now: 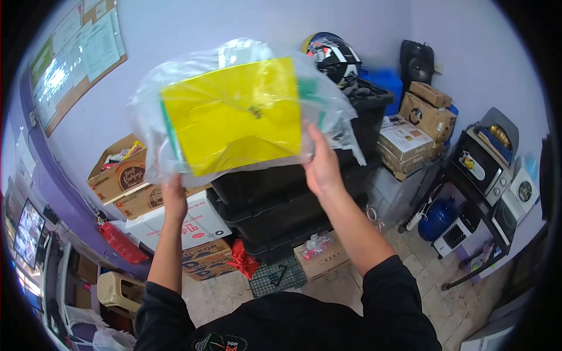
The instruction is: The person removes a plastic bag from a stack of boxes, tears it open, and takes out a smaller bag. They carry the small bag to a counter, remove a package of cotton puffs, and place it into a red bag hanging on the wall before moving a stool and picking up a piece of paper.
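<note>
Both my hands hold up a large clear plastic bag (153, 93) at about chest height or above. Inside it shows a flat yellow sheet or folder (234, 117) with a small dark print, and green edges stick out behind it. My left hand (174, 196) grips the bag's lower left corner, its fingers partly hidden behind the plastic. On the right side, my right hand (323, 167) has its thumb up along the front of the bag and its other fingers behind. Loose plastic hangs off the bag's right end.
Stacked black storage bins (263, 216) stand just beyond the bag, with a motorcycle helmet (333, 58) on top. Cardboard boxes (120, 175) pile up at left, near a red fire extinguisher (122, 241). At right are more boxes (404, 143) and a microwave (480, 164) on a rack.
</note>
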The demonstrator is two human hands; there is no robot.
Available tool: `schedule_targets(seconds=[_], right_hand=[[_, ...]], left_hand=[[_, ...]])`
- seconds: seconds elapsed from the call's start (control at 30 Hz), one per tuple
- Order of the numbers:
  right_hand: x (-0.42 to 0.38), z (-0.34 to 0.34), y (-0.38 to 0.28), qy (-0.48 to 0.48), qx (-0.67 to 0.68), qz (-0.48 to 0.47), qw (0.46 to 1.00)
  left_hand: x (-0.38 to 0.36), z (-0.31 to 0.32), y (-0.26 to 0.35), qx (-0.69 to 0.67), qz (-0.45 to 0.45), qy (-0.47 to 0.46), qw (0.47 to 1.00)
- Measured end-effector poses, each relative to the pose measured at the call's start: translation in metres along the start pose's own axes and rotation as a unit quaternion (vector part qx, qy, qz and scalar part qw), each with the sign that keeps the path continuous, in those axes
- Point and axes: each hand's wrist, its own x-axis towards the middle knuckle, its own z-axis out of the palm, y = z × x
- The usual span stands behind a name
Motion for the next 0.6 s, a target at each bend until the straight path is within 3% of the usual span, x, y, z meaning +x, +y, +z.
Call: schedule_targets(seconds=[0.03, 0.07, 0.13, 0.2, 0.23, 0.27, 0.33, 0.4, 0.47, 0.53, 0.6], right_hand=[[-0.006, 0.006, 0.003, -0.003, 0.017, -0.008, 1.000], [-0.017, 0.014, 0.002, -0.009, 0.014, -0.006, 1.000], [-0.030, 0.011, 0.018, -0.046, -0.014, 0.045, 0.998], [-0.058, 0.021, 0.025, -0.101, -0.060, 0.096, 0.988], [-0.075, 0.041, 0.012, -0.162, -0.009, 0.075, 0.984], [-0.071, 0.043, 0.020, -0.281, -0.012, -0.018, 0.960], [-0.090, 0.050, 0.033, -0.306, -0.105, 0.009, 0.946], [-0.092, 0.056, 0.035, -0.409, -0.072, 0.091, 0.905], [-0.084, 0.058, 0.036, -0.431, -0.106, 0.105, 0.890], [-0.072, 0.062, 0.033, -0.484, -0.180, 0.167, 0.840], [-0.064, 0.061, 0.031, -0.499, -0.244, 0.131, 0.821]], left_hand=[[-0.001, 0.002, 0.018, 0.045, -0.024, 0.034, 0.998], [0.005, 0.005, 0.012, -0.116, -0.046, 0.083, 0.989], [0.005, -0.011, 0.006, 0.153, 0.075, 0.112, 0.979], [0.004, -0.013, 0.038, 0.020, -0.007, 0.151, 0.988], [0.010, -0.016, 0.032, -0.200, -0.044, 0.189, 0.960], [0.019, -0.025, 0.023, -0.200, -0.043, 0.187, 0.961], [0.031, -0.039, 0.018, -0.366, -0.050, 0.135, 0.920], [0.036, -0.039, 0.024, -0.366, -0.059, 0.143, 0.918], [0.047, -0.027, 0.043, -0.373, -0.079, 0.158, 0.911], [0.041, -0.022, 0.060, -0.380, -0.095, 0.177, 0.903], [0.006, -0.004, 0.082, -0.391, -0.109, 0.196, 0.893]])
